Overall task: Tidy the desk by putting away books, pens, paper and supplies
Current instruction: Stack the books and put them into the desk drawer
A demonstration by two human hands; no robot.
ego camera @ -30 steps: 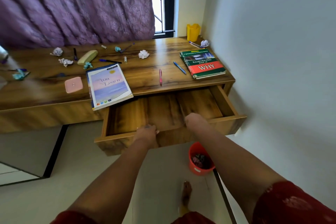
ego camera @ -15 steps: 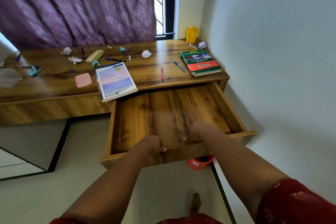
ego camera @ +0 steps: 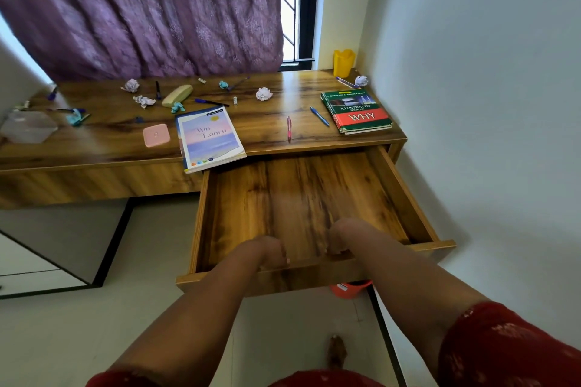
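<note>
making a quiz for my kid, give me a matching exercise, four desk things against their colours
Things:
1. pen cup
2. WHY book
3. pen by the drawer
4. small case

Colours:
a. green and red
b. pale pink
c. yellow
d. bright pink

Pairs: 1-c, 2-a, 3-d, 4-b

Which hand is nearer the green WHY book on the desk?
The right hand. It grips the drawer front more directly below the WHY book; the left hand grips the same edge further left.
</note>
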